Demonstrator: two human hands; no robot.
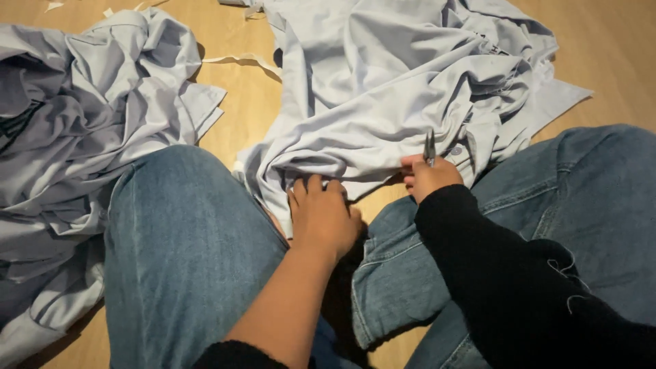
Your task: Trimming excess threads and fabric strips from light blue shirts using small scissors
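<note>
I sit on a wooden floor [249, 102] with my knees in blue jeans [184, 253] spread apart. A crumpled pale blue garment [383, 82] lies in front of me. My left hand [321, 212] presses down on its near hem, fingers curled over the cloth. My right hand [429, 176], in a black sleeve, grips small metal snips [430, 146] whose tips point up against the fabric's edge.
A second heap of pale blue cloth [82, 130] lies at the left, running down beside my left knee. A thin cut strip of fabric [242, 61] and small scraps rest on the floor between the two heaps.
</note>
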